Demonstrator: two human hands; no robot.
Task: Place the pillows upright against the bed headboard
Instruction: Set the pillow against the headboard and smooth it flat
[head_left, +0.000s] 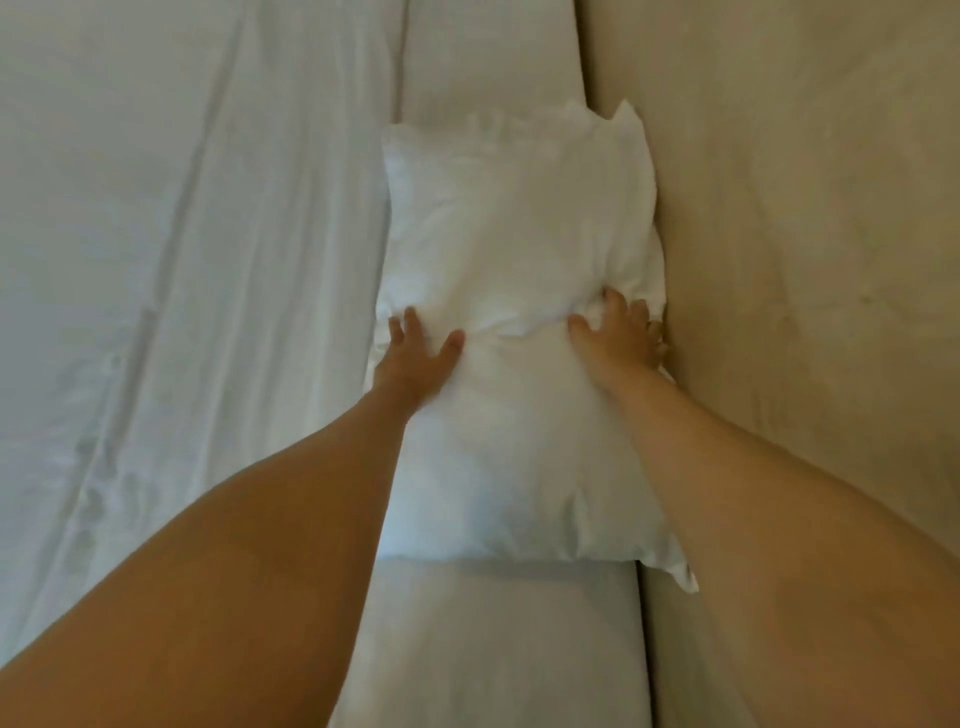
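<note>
A white pillow (514, 249) lies on the bed with its right long edge against the beige padded headboard (810, 260). My left hand (415, 358) grips the pillow's left side near its middle, fingers dug into the fabric. My right hand (621, 338) grips the pillow's right side, wedged between the pillow and the headboard. The pillow is pinched into a crease between the two hands. Whether it stands upright or lies flat cannot be told from this angle.
A white bed sheet (156, 260) with long wrinkles covers the mattress to the left. A smoother band of sheet (493, 649) runs along the headboard, above and below the pillow. No other pillow is in view.
</note>
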